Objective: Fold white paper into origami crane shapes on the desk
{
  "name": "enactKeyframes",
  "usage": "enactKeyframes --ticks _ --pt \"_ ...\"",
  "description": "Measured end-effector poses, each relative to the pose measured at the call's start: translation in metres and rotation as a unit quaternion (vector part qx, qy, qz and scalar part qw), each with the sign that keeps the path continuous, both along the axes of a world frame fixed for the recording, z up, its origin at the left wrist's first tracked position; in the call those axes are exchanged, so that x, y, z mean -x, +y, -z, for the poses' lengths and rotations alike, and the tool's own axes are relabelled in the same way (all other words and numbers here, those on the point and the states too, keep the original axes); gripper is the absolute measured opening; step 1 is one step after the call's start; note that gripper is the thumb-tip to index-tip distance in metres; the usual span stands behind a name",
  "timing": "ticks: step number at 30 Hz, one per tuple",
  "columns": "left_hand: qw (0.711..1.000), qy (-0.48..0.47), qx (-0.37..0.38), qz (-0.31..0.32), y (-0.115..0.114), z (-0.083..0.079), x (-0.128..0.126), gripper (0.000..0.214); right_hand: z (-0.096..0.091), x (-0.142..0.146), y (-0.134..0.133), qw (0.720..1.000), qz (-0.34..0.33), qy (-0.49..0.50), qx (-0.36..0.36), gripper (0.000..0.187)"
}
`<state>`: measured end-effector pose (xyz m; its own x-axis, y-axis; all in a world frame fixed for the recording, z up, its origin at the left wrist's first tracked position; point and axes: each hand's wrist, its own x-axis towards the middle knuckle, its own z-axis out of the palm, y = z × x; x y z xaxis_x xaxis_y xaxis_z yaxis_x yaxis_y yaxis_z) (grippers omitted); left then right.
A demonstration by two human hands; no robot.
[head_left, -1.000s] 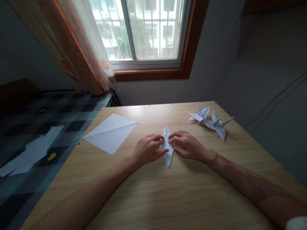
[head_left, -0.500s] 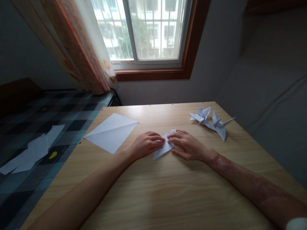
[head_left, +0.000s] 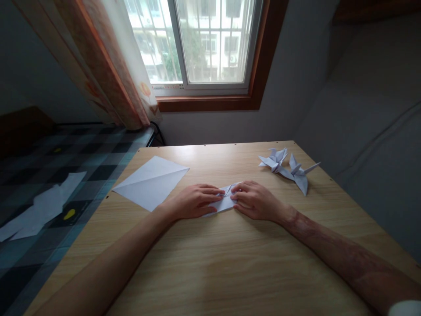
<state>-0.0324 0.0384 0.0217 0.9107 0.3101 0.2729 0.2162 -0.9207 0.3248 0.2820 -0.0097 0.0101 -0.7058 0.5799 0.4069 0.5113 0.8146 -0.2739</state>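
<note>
A small piece of folded white paper (head_left: pixel 224 202) lies on the wooden table between my two hands. My left hand (head_left: pixel 196 201) holds its left part, with the fingers stretched over it and pressed down. My right hand (head_left: pixel 258 199) grips the right end, fingers bent and the thumb at the near edge. Both hands cover much of the paper, so its full outline is hidden. Some fold lines show between the fingertips.
A creased square sheet (head_left: pixel 151 183) lies at the left of the table (head_left: pixel 226 263). Folded paper cranes (head_left: pixel 298 174) stand at the far right. Paper strips (head_left: pixel 46 205) rest on the checked bed (head_left: pixel 19 274) to the left. A window (head_left: pixel 213 44) is behind.
The folded paper has turned so that it lies more nearly level from left to right. My left hand has shifted slightly left and covers more of its near-left point.
</note>
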Motion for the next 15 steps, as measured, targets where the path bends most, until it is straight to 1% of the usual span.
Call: enactKeyframes --ticks 4,8,12,15 --pt "1.0 0.0 0.025 0.007 0.003 0.002 0.006 0.059 0.001 -0.001 -0.001 1.0 0.007 -0.004 -0.001 0.016" --pt "0.998 0.024 0.05 0.016 0.008 -0.001 0.008 0.077 0.0 0.0 -0.002 1.0 0.0 0.012 -0.022 0.018" --pt "0.997 0.047 0.066 0.018 0.012 -0.005 0.008 0.082 -0.003 0.001 0.0 0.999 -0.039 0.006 0.015 0.017" --pt "0.995 0.056 0.076 0.026 0.012 -0.013 0.013 0.077 -0.003 0.001 0.002 0.999 -0.039 0.004 0.02 0.016"
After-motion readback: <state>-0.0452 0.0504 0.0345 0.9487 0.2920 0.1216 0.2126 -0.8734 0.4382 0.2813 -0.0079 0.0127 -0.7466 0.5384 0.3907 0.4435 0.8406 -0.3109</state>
